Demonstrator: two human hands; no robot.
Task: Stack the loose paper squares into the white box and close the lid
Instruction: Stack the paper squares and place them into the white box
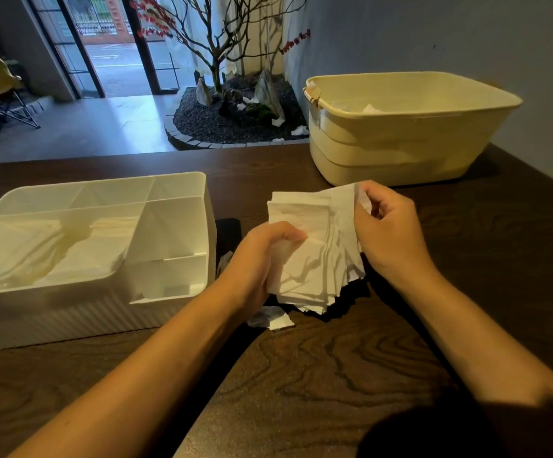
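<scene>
We saw two bare forearms, no sleeves reaching them, and no watch, ring or glove on the left hand (262, 256) or the right hand (391, 233).

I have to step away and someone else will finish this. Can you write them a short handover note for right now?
Left hand grips the near-left edge of the paper stack; right hand pinches its far-right edge, held above the table.
One loose paper scrap lies on the table beneath.
White box sits at left, open, some paper already in its large compartment.
Left: square up the stack, place it in the box, add the scrap, close the lid. No lid is in view.
</scene>
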